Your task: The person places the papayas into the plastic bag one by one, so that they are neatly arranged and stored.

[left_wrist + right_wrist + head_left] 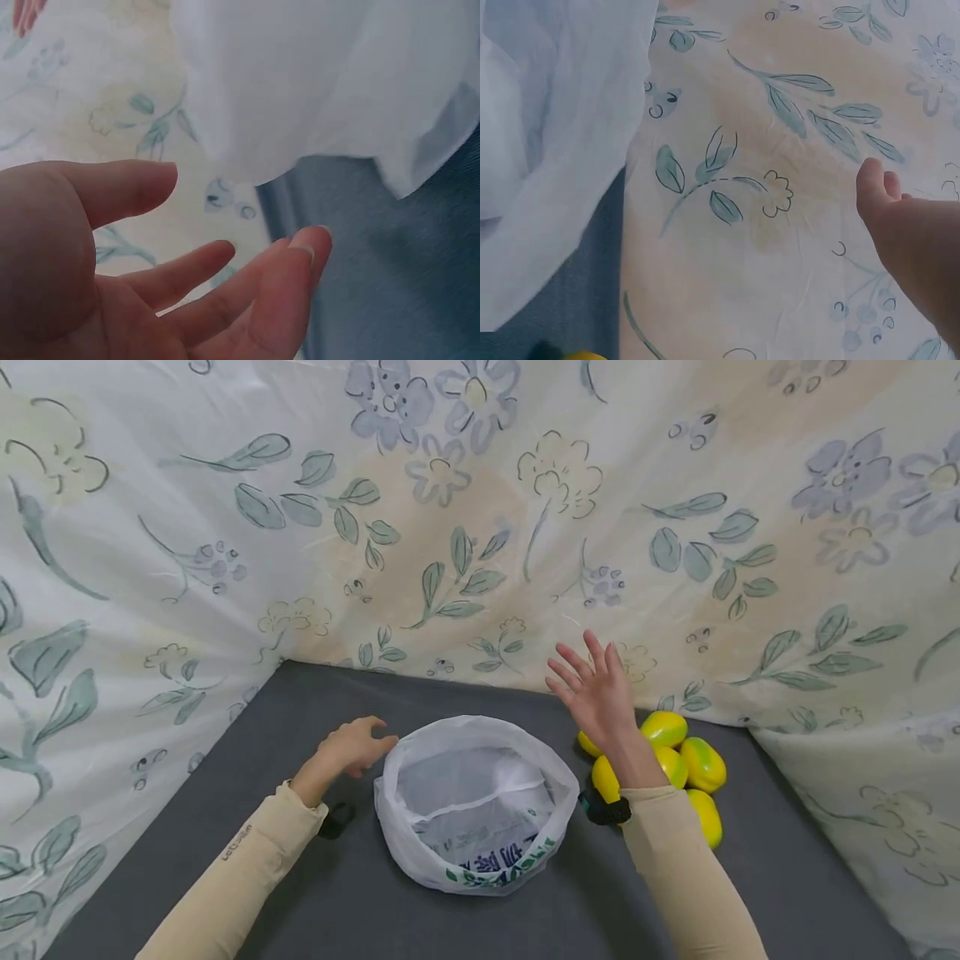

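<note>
A white plastic bag (pixel 405 860) with green and blue print stands on the dark grey tabletop, its round mouth spread upward. Just left of its rim is my left hand (pixel 348 747), thumb and fingers apart and loosely bent. In the left wrist view that hand (pixel 217 307) holds nothing, and the bag's pale side (pixel 285 82) hangs beyond the fingertips. My right hand (pixel 600 697) is raised to the right of the bag, palm showing and fingers spread. The right wrist view has it (pixel 907 232) against the floral cloth, away from the bag (pixel 562 135).
Several yellow-green mangoes (pixel 703 764) lie in a group at the right, partly hidden by my right forearm. Floral cloth (pixel 480 568) walls in the back and both sides of the tabletop (pixel 330 893). Black straps (pixel 603 808) circle the wrists.
</note>
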A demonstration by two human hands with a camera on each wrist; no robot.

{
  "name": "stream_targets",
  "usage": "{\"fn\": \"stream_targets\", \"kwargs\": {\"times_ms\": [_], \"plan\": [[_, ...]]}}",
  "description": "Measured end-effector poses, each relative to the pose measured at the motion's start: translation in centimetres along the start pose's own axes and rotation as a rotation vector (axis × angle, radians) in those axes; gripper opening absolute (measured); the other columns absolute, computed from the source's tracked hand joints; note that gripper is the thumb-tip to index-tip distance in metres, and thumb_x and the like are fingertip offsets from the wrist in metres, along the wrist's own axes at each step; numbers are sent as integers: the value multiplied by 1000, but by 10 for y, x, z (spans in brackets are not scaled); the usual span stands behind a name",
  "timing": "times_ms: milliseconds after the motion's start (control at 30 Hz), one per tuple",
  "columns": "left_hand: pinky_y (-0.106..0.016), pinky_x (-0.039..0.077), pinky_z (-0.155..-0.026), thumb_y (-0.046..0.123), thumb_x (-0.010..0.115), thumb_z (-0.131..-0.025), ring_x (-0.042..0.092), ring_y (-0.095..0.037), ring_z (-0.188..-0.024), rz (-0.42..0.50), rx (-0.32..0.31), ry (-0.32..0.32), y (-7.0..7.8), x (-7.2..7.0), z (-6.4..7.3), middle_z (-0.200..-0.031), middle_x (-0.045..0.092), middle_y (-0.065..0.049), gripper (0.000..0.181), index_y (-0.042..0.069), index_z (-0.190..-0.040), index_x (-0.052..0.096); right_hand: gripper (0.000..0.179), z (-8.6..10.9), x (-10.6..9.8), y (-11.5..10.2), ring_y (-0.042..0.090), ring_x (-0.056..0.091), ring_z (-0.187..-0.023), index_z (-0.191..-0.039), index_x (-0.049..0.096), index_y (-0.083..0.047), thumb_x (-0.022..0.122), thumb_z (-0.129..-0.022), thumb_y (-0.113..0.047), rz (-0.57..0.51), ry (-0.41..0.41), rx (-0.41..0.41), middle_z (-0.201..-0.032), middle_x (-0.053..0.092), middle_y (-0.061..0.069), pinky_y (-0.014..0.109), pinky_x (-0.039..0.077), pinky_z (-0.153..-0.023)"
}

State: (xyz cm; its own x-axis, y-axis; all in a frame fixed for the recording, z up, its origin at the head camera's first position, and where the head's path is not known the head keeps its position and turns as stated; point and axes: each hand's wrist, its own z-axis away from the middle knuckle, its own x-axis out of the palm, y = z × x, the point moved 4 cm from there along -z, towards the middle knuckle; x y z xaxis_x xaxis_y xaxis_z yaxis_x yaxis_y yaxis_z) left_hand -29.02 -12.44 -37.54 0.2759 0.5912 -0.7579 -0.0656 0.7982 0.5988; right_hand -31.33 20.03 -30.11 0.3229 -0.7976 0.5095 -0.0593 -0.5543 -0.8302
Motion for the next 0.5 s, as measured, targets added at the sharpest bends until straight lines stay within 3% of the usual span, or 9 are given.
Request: {"fn": "stream_targets", "kwargs": {"times_ms": [100,233,500], "plan": [[-36,53,-60,32,51,-97,63,-22,-70,36,-18,4,-6,10,1,-82,61,-12,56,-4,-139,41,61,10,-3,2,35,15,-140,-153,13,-30,33,-99,-52,-73,-19,5,-154,17,13,45,17,-110],[-34,53,-58,31,52,-97,62,-21,-70,100,-23,7,-12,22,1,-92,61,-17,55,-3,-138,43,61,22,-9,8,33,18,-139,-152,15,-30,33,-99,-53,-107,-32,14,-155,12,14,46,17,-110],[-34,52,-61,25,55,-95,60,-29,-91,230,3,32,-13,36,1,-120,55,-25,56,-5,-140,40,58,43,-27,15,33,15,-140,-151,21,-28,37,-99,-48,-241,-18,29,-149,26,10,46,14,-111]]}}
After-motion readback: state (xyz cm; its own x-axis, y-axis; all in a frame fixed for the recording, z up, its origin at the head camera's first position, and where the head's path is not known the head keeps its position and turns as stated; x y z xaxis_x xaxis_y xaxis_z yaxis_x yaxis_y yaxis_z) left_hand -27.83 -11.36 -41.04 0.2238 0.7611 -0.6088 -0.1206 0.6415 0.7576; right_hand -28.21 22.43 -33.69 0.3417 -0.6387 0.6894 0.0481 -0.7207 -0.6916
